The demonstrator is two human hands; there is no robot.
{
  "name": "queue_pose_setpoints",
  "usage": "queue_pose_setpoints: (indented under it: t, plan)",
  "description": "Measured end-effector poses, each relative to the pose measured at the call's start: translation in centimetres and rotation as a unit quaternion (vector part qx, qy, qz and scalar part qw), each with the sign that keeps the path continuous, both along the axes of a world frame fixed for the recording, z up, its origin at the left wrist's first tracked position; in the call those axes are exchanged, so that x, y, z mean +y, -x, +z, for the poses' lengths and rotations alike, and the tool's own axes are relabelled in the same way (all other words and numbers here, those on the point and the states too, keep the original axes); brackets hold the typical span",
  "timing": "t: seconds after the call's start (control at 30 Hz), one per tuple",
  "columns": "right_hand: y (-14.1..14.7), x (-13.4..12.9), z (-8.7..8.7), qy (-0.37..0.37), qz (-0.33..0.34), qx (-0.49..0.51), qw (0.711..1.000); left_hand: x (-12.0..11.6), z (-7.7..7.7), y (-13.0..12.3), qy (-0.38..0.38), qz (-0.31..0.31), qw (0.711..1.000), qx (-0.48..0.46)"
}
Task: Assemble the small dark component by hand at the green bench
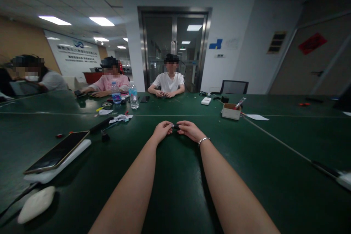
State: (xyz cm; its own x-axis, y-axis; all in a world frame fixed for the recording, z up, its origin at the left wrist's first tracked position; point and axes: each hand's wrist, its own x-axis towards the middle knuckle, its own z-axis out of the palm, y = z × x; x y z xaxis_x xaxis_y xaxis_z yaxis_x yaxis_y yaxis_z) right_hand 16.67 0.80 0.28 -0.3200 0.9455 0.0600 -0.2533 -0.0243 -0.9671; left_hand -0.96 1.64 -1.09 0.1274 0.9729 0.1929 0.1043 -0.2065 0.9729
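A small dark stick-like object with a pale, silvery left end spans the gap between my two hands, just above the table. The fingers of my left hand pinch its pale end. On its black end my right hand closes with thumb and fingertips; a silver bracelet circles that wrist. The object is too small to name its kind. Both forearms reach straight forward over the green table.
At left lie a phone on a white block, a white mouse-like object and paper scraps. Water bottles stand farther back. A small box holding pens sits right of centre. Several people sit across the table.
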Motion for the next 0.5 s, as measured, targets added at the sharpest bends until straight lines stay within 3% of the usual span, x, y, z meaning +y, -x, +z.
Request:
queue_pose_setpoints:
  t: [0.33,0.5]
  plan:
    - [0.02,0.23,-0.38,-0.008,0.006,0.011,1.0,0.06,-0.26,-0.09,-0.035,0.016,0.999,-0.012]
    - [-0.03,0.23,-0.39,-0.004,0.004,0.01,1.0,-0.19,0.11,-0.07,-0.014,0.003,1.0,-0.019]
